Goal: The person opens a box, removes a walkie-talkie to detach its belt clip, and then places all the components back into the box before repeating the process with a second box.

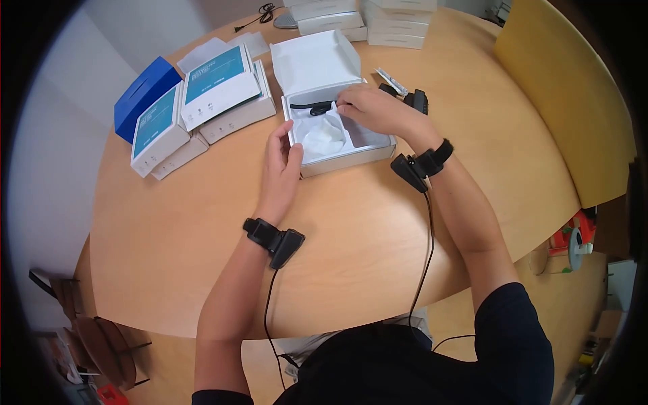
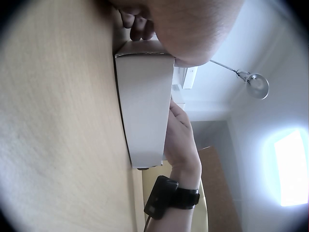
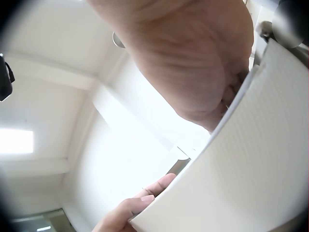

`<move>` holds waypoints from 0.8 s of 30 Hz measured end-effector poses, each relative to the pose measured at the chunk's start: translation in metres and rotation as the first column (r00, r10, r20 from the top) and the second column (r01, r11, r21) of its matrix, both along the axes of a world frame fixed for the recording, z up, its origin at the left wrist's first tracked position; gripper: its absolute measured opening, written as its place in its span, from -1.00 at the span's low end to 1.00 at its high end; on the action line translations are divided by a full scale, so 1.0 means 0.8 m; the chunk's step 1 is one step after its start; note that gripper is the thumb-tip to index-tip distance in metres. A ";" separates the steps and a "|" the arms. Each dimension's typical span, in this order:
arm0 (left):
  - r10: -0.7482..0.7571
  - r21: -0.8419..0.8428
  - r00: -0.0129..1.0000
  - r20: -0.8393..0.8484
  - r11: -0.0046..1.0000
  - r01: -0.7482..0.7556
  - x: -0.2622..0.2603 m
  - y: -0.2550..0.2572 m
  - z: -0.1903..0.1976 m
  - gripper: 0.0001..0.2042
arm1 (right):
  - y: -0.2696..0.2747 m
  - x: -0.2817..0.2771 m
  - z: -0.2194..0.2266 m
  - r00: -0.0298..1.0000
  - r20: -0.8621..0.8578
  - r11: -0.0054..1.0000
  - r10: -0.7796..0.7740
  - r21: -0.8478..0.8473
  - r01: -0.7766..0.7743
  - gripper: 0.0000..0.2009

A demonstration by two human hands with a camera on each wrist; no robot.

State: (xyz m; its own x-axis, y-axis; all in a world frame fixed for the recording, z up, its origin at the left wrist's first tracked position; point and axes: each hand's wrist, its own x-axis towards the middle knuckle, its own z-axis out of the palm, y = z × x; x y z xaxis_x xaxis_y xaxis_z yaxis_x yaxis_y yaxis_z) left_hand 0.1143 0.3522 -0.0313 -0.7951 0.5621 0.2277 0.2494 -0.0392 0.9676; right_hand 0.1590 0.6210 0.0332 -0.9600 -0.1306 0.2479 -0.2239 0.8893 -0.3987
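Note:
An open white box (image 1: 344, 162) sits on the table with its lid (image 1: 314, 64) tipped back. My left hand (image 1: 280, 162) holds the box at its near left corner, thumb by the front rim and fingers along the left wall. Over the right side of the box reaches my right hand (image 1: 378, 111), its fingertips down inside by the inner divider. A coiled black cable (image 1: 318, 109) lies at the back of the left compartment, close to those fingertips. Below it is a pale, crumpled wrapping (image 1: 324, 138). I cannot tell whether the right fingers pinch anything.
White boxes with teal labels (image 1: 214, 74) are stacked at the left, beside a blue box (image 1: 145, 94). More white boxes (image 1: 398, 27) stand at the back. A small packet (image 1: 391, 81) and a black object (image 1: 418, 101) lie right of the open box. A yellow panel (image 1: 574, 101) borders the right side.

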 end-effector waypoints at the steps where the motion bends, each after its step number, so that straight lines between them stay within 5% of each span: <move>1: -0.001 0.010 1.000 0.002 1.000 0.001 -0.001 0.001 -0.002 -0.52 | 0.000 -0.001 0.000 1.000 0.011 1.000 0.009 0.006 -0.009 -0.72; 4: -0.007 0.032 1.000 0.015 0.999 0.006 0.000 0.001 -0.001 -0.52 | 0.001 -0.003 -0.010 0.996 -0.085 0.999 0.026 0.041 -0.023 -0.72; 13: -0.003 0.017 1.000 -0.002 1.000 0.003 0.003 0.000 0.004 -0.53 | 0.001 0.003 0.009 0.995 0.061 0.959 -0.085 -0.265 0.098 -0.72; 24: 0.034 -0.042 0.994 -0.108 0.998 -0.039 -0.002 -0.002 -0.003 -0.53 | 0.007 0.000 0.010 0.989 -0.078 0.991 -0.126 -0.047 0.123 -0.75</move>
State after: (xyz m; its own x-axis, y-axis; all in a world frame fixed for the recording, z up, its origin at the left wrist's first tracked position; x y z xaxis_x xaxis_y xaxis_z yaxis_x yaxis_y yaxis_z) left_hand 0.1124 0.3510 -0.0340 -0.7877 0.5446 0.2881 0.3520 0.0140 0.9359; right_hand 0.1590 0.6265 0.0414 -0.9448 0.0012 0.3278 -0.1452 0.8950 -0.4217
